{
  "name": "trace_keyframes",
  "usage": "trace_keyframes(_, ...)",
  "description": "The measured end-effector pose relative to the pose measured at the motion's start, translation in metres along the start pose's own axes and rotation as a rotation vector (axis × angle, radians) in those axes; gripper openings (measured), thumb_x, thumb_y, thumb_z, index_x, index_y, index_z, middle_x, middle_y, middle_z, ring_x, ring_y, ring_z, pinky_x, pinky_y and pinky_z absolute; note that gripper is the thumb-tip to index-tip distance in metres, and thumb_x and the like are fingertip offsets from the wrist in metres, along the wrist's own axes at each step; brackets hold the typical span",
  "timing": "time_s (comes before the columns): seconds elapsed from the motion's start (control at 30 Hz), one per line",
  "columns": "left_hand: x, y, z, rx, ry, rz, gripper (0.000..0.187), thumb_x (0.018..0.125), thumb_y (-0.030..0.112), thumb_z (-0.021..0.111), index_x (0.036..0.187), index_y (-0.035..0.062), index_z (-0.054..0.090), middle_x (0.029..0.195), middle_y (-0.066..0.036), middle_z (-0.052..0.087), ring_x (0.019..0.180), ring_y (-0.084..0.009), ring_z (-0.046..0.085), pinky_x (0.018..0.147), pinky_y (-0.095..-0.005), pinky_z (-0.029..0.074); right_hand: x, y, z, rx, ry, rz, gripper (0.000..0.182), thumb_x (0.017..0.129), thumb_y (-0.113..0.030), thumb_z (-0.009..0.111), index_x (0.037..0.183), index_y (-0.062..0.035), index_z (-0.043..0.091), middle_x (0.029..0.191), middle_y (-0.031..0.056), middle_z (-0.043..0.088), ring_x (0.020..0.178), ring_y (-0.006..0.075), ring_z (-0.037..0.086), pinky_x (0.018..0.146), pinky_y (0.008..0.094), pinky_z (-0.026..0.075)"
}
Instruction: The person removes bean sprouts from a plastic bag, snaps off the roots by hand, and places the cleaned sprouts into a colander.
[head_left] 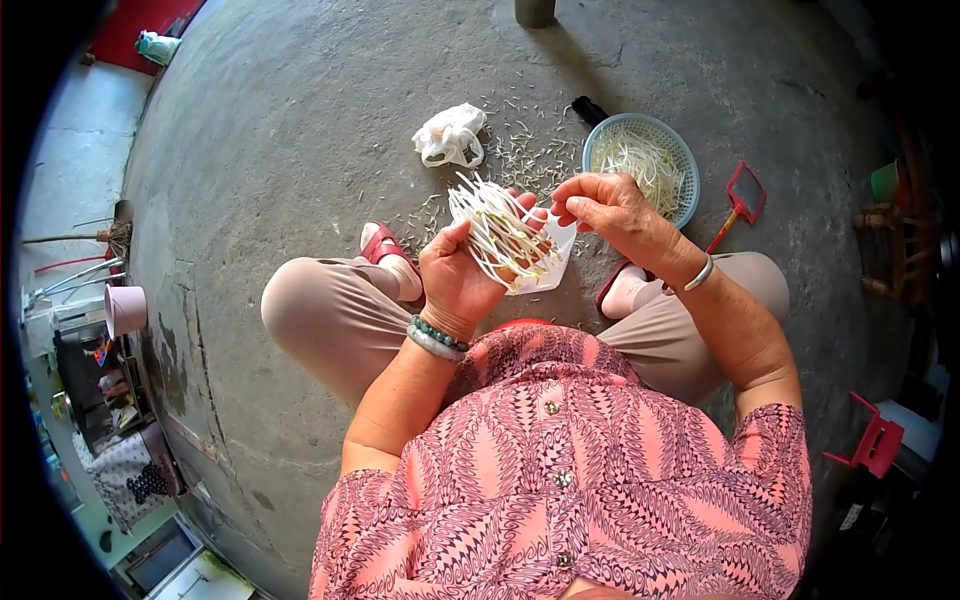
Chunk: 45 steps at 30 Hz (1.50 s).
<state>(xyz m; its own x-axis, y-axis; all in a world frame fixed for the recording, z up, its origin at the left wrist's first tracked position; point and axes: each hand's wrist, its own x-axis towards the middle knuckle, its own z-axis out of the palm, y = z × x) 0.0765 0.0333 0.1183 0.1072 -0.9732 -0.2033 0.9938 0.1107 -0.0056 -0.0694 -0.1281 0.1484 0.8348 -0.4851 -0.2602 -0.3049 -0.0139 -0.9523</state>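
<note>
A loose bunch of long white bean sprouts (498,232) lies across the palm of my left hand (455,268), whose fingers curl around it from below. Just to the right, my right hand (625,215) is closed in a pinch, thumb against fingers. Whatever is between those fingertips is too small to make out. Partly hidden beneath the bunch is a white plastic tray (552,275) between my feet. Beyond my right hand sits a round light-blue colander (690,170) with more sprouts (640,165) inside.
Small plant scraps (530,160) litter the concrete floor (300,150) ahead. A crumpled white plastic bag (448,136) lies there too. A red fly swatter (745,192) rests right of the colander. A pink bucket (125,310) stands far left, a red stool-like item (877,442) far right.
</note>
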Motion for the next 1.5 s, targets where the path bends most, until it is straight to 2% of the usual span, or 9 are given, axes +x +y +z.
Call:
trace_keyframes(0.33, 0.005, 0.0, 0.0, 0.026, -0.007, 0.01, 0.056, 0.088, 0.022, 0.041, 0.137, -0.0046, 0.034, 0.142, -0.025, 0.035, 0.131, -0.0422, 0.034, 0.11, -0.0567, 0.023, -0.013, 0.004, -0.003, 0.05, -0.273, 0.184, 0.026, 0.089, -0.022, 0.055, 0.099, -0.0019, 0.066, 0.086, 0.0042, 0.068, 0.079, 0.0095, 0.063, 0.066, 0.0239, 0.049)
trace_keyframes(0.5, 0.009, -0.002, -0.006, 0.03, -0.03, 0.002, 0.057, 0.088, 0.023, 0.042, 0.137, -0.004, 0.033, 0.142, -0.024, 0.035, 0.131, -0.0426, 0.034, 0.109, -0.0582, 0.024, -0.018, 0.013, 0.002, 0.179, -0.371, 0.215, 0.027, 0.088, -0.023, 0.06, 0.094, 0.0025, 0.066, 0.082, 0.0069, 0.068, 0.074, 0.0114, 0.064, 0.067, 0.0248, 0.051)
trace_keyframes(0.6, 0.01, -0.005, -0.006, 0.039, -0.025, -0.003, 0.057, 0.088, 0.023, 0.044, 0.138, -0.0037, 0.032, 0.142, -0.024, 0.036, 0.131, -0.0423, 0.034, 0.109, -0.0583, 0.025, -0.021, 0.014, 0.004, 0.213, -0.406, 0.27, 0.027, 0.091, -0.02, 0.059, 0.095, 0.0055, 0.065, 0.081, 0.0085, 0.068, 0.073, 0.0113, 0.063, 0.071, 0.0249, 0.051)
trace_keyframes(0.7, 0.011, -0.008, -0.005, 0.01, -0.007, -0.002, 0.057, 0.088, 0.023, 0.045, 0.137, -0.0039, 0.033, 0.141, -0.025, 0.037, 0.131, -0.0422, 0.035, 0.108, -0.0578, 0.026, -0.021, 0.021, 0.004, 0.218, -0.456, 0.242, 0.036, 0.089, -0.034, 0.062, 0.099, 0.0002, 0.066, 0.084, 0.006, 0.067, 0.073, 0.0116, 0.063, 0.065, 0.0241, 0.049)
trace_keyframes(0.83, 0.012, -0.009, -0.009, 0.023, -0.055, -0.014, 0.055, 0.088, 0.019, 0.044, 0.138, -0.0035, 0.033, 0.143, -0.025, 0.034, 0.133, -0.0402, 0.032, 0.112, -0.0537, 0.023, -0.027, 0.01, 0.011, 0.142, -0.431, 0.269, 0.047, 0.087, -0.043, 0.062, 0.113, -0.0052, 0.063, 0.095, 0.0057, 0.065, 0.077, 0.0122, 0.063, 0.064, 0.0269, 0.049)
trace_keyframes(0.97, 0.012, -0.011, -0.008, 0.063, -0.057, -0.03, 0.057, 0.089, 0.02, 0.044, 0.139, -0.0019, 0.03, 0.143, -0.025, 0.034, 0.133, -0.0403, 0.033, 0.11, -0.0558, 0.025, -0.026, 0.016, 0.013, 0.222, -0.461, 0.333, 0.035, 0.091, -0.034, 0.058, 0.098, -0.0011, 0.066, 0.085, 0.0064, 0.068, 0.08, 0.0135, 0.065, 0.068, 0.0265, 0.051)
trace_keyframes(1.23, 0.012, -0.009, -0.01, 0.139, -0.101, -0.001, 0.057, 0.089, 0.021, 0.046, 0.139, -0.0017, 0.03, 0.137, -0.025, 0.041, 0.126, -0.0401, 0.042, 0.108, -0.0531, 0.031, -0.023, 0.024, 0.016, 0.272, -0.498, 0.356, 0.029, 0.092, -0.031, 0.059, 0.09, -0.0023, 0.066, 0.079, 0.0052, 0.067, 0.076, 0.013, 0.065, 0.069, 0.026, 0.051)
trace_keyframes(1.33, 0.013, -0.009, -0.015, 0.165, -0.074, 0.031, 0.056, 0.089, 0.019, 0.047, 0.139, -0.0014, 0.031, 0.135, -0.025, 0.043, 0.125, -0.0396, 0.044, 0.106, -0.0525, 0.033, -0.022, 0.023, 0.017, 0.275, -0.498, 0.356, 0.028, 0.091, -0.028, 0.06, 0.093, -0.0009, 0.066, 0.079, 0.0067, 0.067, 0.072, 0.0122, 0.065, 0.067, 0.0246, 0.052)
trace_keyframes(1.5, 0.012, -0.006, -0.02, 0.121, -0.049, 0.112, 0.045, 0.092, 0.015, 0.05, 0.134, 0.0012, 0.038, 0.116, -0.016, 0.061, 0.113, -0.0299, 0.056, 0.104, -0.0507, 0.037, -0.021, 0.033, 0.017, 0.282, -0.549, 0.351, 0.027, 0.091, -0.028, 0.06, 0.087, -0.0012, 0.066, 0.078, 0.0053, 0.067, 0.073, 0.0116, 0.064, 0.068, 0.0247, 0.052)
